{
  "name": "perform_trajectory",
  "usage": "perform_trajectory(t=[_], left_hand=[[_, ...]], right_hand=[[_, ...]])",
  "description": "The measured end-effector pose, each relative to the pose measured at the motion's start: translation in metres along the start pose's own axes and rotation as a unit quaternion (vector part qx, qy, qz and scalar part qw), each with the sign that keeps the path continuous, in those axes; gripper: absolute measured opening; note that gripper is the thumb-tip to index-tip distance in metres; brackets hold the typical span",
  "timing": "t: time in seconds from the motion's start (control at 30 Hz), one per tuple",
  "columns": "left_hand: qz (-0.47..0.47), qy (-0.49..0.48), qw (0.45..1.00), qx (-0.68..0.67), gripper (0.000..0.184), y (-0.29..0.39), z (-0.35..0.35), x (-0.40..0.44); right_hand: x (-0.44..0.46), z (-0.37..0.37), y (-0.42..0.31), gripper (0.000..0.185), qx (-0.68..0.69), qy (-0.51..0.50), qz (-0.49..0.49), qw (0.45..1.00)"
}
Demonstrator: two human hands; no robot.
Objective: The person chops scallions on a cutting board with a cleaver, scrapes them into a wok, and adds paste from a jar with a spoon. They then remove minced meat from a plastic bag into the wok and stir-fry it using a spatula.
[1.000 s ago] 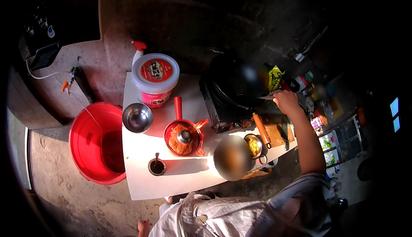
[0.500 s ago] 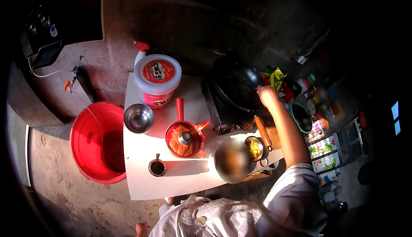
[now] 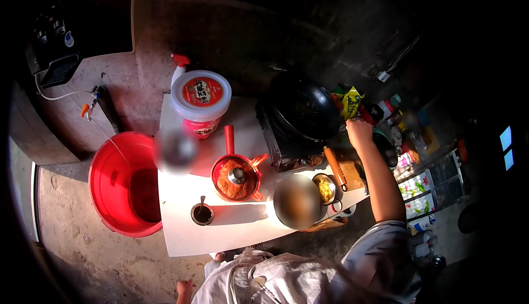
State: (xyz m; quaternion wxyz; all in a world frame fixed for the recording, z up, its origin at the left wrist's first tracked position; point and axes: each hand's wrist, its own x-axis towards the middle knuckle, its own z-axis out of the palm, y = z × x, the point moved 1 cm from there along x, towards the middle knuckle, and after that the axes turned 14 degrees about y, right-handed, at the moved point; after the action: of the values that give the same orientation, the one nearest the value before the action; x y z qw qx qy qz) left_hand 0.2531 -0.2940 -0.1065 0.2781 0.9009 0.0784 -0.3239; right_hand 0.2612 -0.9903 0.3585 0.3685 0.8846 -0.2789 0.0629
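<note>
My right hand (image 3: 359, 130) is closed at the right side of a black wok (image 3: 306, 107), which sits on a dark stove. A thin utensil showed in this fist a second ago; now it is hardly visible against the dark wok. My left hand (image 3: 185, 289) hangs low at the lower left edge, off the table, partly cut by the frame, its fingers loosely apart and nothing visible in it. A wooden handle (image 3: 335, 167) points from the wok toward a small bowl of yellow food (image 3: 324, 188).
On the white table (image 3: 187, 240) stand a lidded tub (image 3: 201, 97), a red pan with a glass lid (image 3: 236, 185), a dark jar with a spoon (image 3: 202, 213) and blurred bowls. A red bucket (image 3: 113, 185) is left; packets and bottles lie right.
My right hand moved left onto the wok's rim, then back right and slightly down, away from it. The wok shows more clearly than a second ago.
</note>
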Motion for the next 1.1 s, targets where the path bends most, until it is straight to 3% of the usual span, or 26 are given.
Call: perform_trajectory(t=[0.1, 0.17, 0.37, 0.43, 0.57, 0.63, 0.67, 0.73, 0.83, 0.87, 0.9, 0.97, 1.03, 1.1], left_hand=[[-0.018, 0.006, 0.999, 0.035, 0.031, -0.01, -0.002, -0.013], [-0.029, 0.013, 0.998, 0.058, 0.032, -0.025, 0.009, -0.01], [-0.09, -0.029, 0.985, 0.144, 0.033, -0.055, 0.044, 0.01], [0.018, 0.0, 0.995, 0.102, 0.032, -0.012, 0.021, -0.011], [0.035, 0.035, 0.992, 0.112, 0.031, 0.003, 0.025, -0.035], [-0.022, 0.034, 0.994, 0.099, 0.03, 0.007, 0.036, -0.045], [0.006, -0.016, 0.997, 0.071, 0.03, 0.003, 0.039, -0.053], [0.022, 0.056, 0.991, 0.123, 0.03, -0.001, 0.069, -0.067], [0.006, 0.008, 0.995, 0.102, 0.032, 0.002, 0.073, -0.096], [0.014, 0.036, 0.993, 0.111, 0.033, -0.004, 0.082, -0.119], [0.026, 0.06, 0.991, 0.118, 0.035, -0.009, 0.092, -0.134], [0.021, 0.053, 0.991, 0.124, 0.039, -0.062, 0.124, -0.123], [0.062, 0.054, 0.984, 0.16, 0.04, -0.084, 0.148, -0.15], [0.039, 0.044, 0.987, 0.152, 0.04, -0.091, 0.151, -0.177]], right_hand=[[-0.034, -0.04, 0.007, 0.019, 0.016, 0.062, 0.055, 0.996], [-0.07, -0.054, 0.014, 0.021, 0.033, 0.043, 0.091, 0.994], [-0.141, -0.03, 0.028, 0.021, 0.052, 0.067, 0.096, 0.992], [-0.152, -0.022, 0.031, 0.021, 0.084, 0.044, 0.13, 0.987], [-0.192, 0.003, 0.046, 0.021, 0.171, 0.041, 0.183, 0.967], [-0.196, 0.005, 0.043, 0.023, 0.241, 0.023, 0.263, 0.934], [-0.204, 0.014, 0.044, 0.023, 0.299, 0.017, 0.303, 0.905], [-0.209, 0.063, 0.047, 0.026, 0.353, 0.044, 0.306, 0.883], [-0.226, 0.092, 0.052, 0.026, 0.439, 0.1, 0.319, 0.834], [-0.232, 0.102, 0.052, 0.025, 0.602, 0.006, 0.376, 0.704], [-0.23, 0.107, 0.054, 0.023, 0.729, -0.088, 0.411, 0.54], [-0.234, 0.103, 0.052, 0.022, 0.8, -0.172, 0.421, 0.392], [-0.247, 0.123, 0.052, 0.024, 0.855, -0.153, 0.415, 0.272], [-0.257, 0.125, 0.055, 0.027, 0.867, -0.156, 0.398, 0.258]])
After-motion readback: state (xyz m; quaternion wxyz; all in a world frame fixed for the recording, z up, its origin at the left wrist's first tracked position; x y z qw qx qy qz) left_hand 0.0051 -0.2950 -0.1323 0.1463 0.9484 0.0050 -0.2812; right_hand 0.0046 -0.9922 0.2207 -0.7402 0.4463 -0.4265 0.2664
